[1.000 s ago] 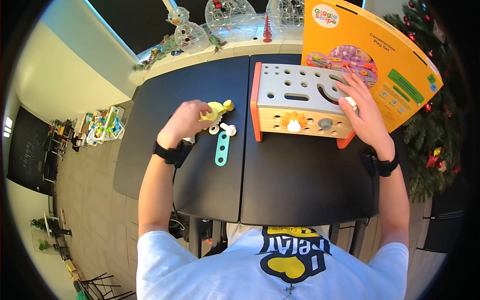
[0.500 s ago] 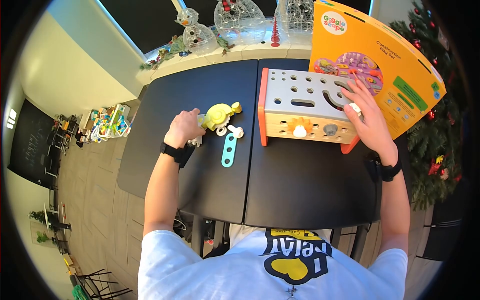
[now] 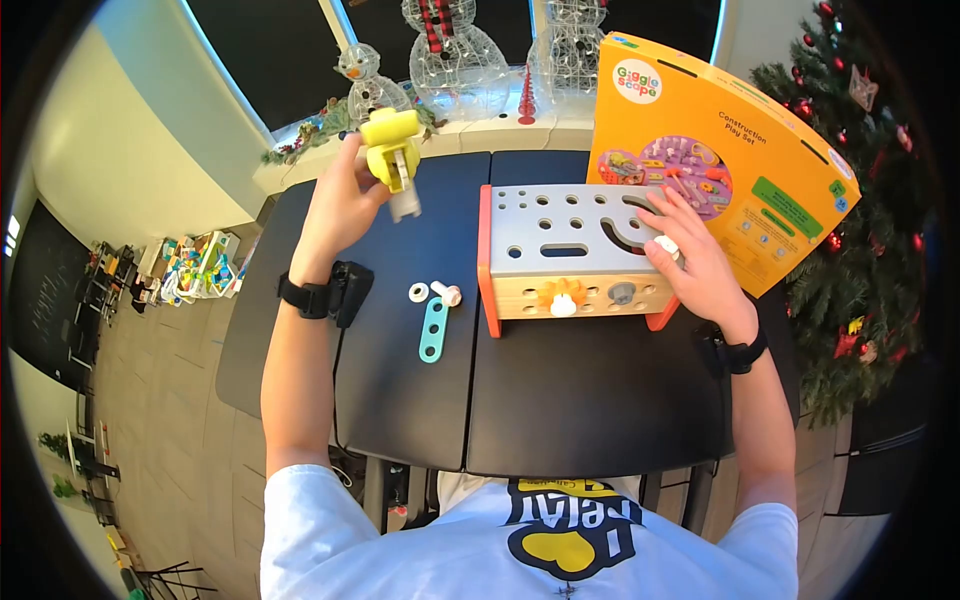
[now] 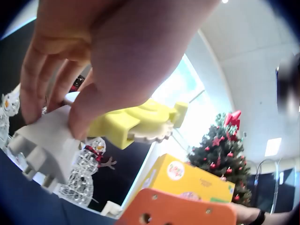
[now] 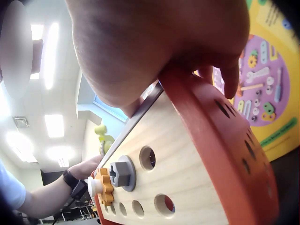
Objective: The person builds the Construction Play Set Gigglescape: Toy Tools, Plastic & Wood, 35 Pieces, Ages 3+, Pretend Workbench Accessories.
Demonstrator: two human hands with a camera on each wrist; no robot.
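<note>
My left hand (image 3: 343, 200) holds a yellow toy saw (image 3: 393, 160) up above the table's far left part. In the left wrist view the fingers of the left hand (image 4: 89, 61) pinch its grey-white end (image 4: 49, 140), and a pale toothed disc (image 4: 152, 132) shows under the yellow body (image 4: 140, 115). My right hand (image 3: 700, 262) rests with fingers spread on the right end of the toy workbench (image 3: 530, 230), near a white piece (image 3: 664, 246). On the bench's wooden front are an orange gear with a white bolt (image 3: 563, 300) and a grey hex piece (image 5: 121, 173).
On the black table (image 3: 400, 400) lie a teal strip with holes (image 3: 433, 330), a white bolt (image 3: 447, 293) and a white ring (image 3: 418, 292). An orange-yellow box (image 3: 780, 150) stands behind the bench. Light-up snowmen (image 3: 455, 70) line the sill; a decorated tree (image 3: 825, 260) is at the right.
My left hand has lifted the yellow toy off the table, up and away from the small parts. The right hand stays on the workbench, and the head view has shifted.
</note>
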